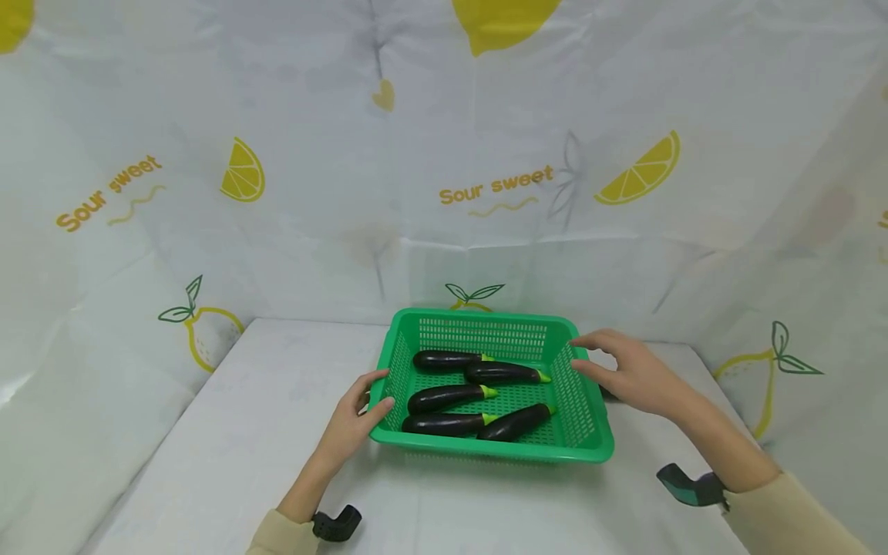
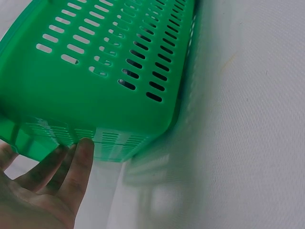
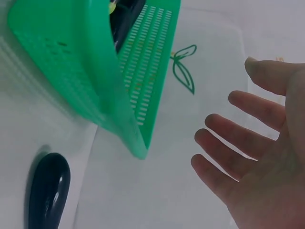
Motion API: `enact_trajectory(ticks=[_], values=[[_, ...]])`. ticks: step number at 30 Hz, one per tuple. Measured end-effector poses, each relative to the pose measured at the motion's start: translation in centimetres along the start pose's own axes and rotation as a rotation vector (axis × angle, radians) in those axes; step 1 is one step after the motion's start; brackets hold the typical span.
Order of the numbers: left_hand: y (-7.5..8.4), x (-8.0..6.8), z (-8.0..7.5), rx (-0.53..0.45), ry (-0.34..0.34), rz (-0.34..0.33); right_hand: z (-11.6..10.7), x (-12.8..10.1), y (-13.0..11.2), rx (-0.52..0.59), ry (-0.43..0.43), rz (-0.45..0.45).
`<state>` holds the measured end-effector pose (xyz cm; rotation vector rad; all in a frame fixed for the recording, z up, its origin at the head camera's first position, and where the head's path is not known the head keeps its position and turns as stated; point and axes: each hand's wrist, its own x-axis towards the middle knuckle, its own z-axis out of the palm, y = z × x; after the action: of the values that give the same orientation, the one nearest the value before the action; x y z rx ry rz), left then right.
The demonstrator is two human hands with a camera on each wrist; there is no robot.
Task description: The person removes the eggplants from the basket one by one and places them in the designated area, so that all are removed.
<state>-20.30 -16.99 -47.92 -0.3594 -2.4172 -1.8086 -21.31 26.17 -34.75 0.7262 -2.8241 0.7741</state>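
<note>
Neither grip is closed: the left hand [image 1: 352, 424] touches the green basket [image 1: 590, 443] on the surface, the right hand [image 1: 627, 372] hovers beside it. Five eggplants [image 1: 447, 397] are loaded; one eggplant [image 3: 46, 193] is left outside.

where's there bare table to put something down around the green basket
Free: the wide white table left of the green basket, beyond the left hand, and the strip along the near edge. Crowded: inside, five eggplants fill the floor; on the right, the right hand hovers and another eggplant lies outside.
</note>
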Motion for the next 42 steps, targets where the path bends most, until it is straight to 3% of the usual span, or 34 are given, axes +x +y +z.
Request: enact_trajectory(ticks=[24, 42], values=[[0.3, 0.0, -0.1, -0.002, -0.003, -0.003, 5.0, 1.9, -2.7, 0.110, -0.136, -0.014], [0.2, -0.1, 0.0, -0.007, -0.006, 0.001, 8.8, 2.4, -2.3, 0.235, -0.277, -0.006]])
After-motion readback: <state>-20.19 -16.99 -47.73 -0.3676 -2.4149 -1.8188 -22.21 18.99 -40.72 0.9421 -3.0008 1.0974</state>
